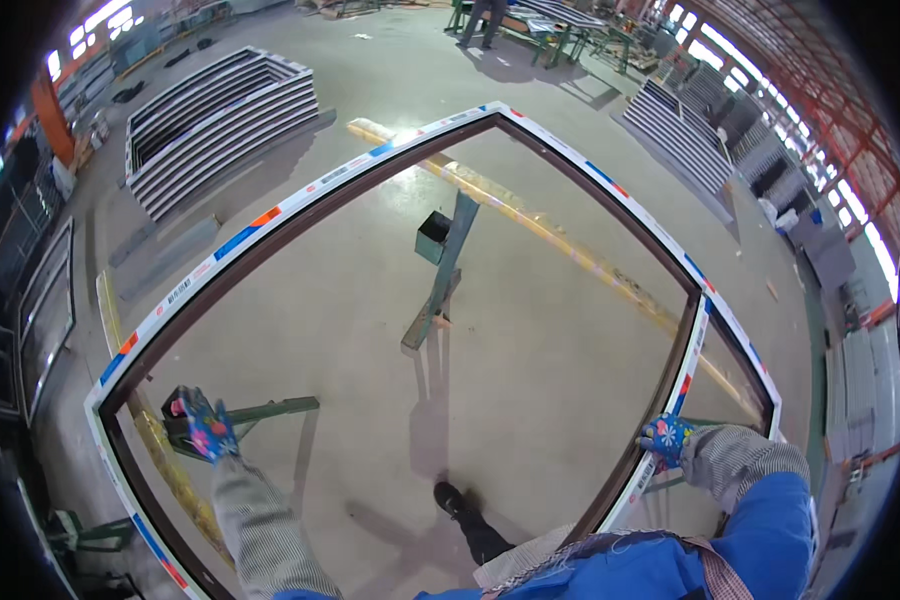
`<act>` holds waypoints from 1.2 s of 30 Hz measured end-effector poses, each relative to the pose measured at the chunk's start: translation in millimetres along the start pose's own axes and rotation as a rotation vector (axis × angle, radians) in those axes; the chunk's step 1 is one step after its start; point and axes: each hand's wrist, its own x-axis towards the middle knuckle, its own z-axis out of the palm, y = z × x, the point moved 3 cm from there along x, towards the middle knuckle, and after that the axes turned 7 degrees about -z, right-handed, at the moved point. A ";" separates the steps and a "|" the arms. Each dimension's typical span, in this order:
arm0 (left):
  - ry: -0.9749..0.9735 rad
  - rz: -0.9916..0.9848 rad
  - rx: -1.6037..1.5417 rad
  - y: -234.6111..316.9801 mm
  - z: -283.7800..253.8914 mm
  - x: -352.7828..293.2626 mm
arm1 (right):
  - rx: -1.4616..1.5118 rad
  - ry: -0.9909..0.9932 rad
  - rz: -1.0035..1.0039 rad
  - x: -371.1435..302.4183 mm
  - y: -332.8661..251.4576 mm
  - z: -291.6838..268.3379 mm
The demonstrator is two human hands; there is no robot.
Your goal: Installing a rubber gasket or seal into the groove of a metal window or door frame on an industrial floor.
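A large window frame (238,243), dark brown with white protective film printed in blue and orange, spans the view in front of me. A crossbar (687,375) divides off a narrow section at its right. My right hand (667,438), in a blue flowered glove, is closed around this crossbar, close to my body. In a matching glove, my left hand (208,424) reaches inside the frame's left part, beside a dark green stand (275,408). Its fingers look stretched out, with nothing visible in them. Whether it touches the stand, I cannot tell.
Wrapped yellowish rails (530,215) pass beneath the frame, near another green metal support (455,240). Stacked frames stand at the far left (220,125) and far right (678,135). A person (485,20) stands by a green workbench (560,15) at the back.
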 end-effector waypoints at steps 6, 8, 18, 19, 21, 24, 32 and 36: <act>-0.403 0.059 0.720 -5.6 198.8 -209.2 | 0.210 0.144 0.000 3.4 -25.4 -33.7; -0.627 0.365 1.088 -15.5 285.9 -283.0 | 0.367 0.194 0.019 9.7 -40.8 -24.3; -1.880 0.580 1.079 -144.1 473.3 -575.5 | 2.766 1.286 0.214 -61.5 -53.7 49.5; -1.848 0.418 1.002 -154.0 495.4 -583.1 | 2.806 1.314 0.210 -67.6 -45.0 77.2; -1.817 0.789 1.126 -177.1 508.3 -585.3 | 2.695 1.398 0.194 -82.6 -22.8 123.2; -1.184 0.466 1.461 -213.0 536.3 -555.4 | 2.676 1.406 0.257 -78.0 17.8 171.0; -0.986 0.299 1.689 -272.2 543.2 -527.1 | 2.523 1.310 0.316 -35.6 160.1 179.5; -0.953 0.188 1.729 -281.0 576.2 -554.0 | 2.105 1.414 0.732 -23.2 260.9 188.3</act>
